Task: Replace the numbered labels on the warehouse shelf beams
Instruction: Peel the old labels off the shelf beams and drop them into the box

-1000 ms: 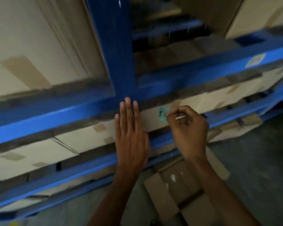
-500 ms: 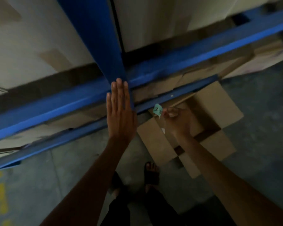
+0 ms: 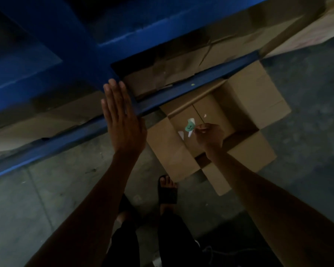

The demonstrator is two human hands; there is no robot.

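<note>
Head view, looking steeply down, dim and somewhat blurred. Left hand [image 3: 123, 124] is flat, fingers straight and pressed together, laid over the blue beam [image 3: 191, 87] with its fingertips at the foot of the blue post [image 3: 71, 45]. Right hand [image 3: 209, 134] is curled, pinching a small green label [image 3: 189, 128] marked "1" between thumb and fingertips. The label hangs above an open cardboard box [image 3: 255, 97] that stands on the floor [image 3: 46, 189] just beside the beam. White scraps [image 3: 181, 135] lie inside the box. A sandalled foot [image 3: 167, 186] stands near the box's front flap.
</note>
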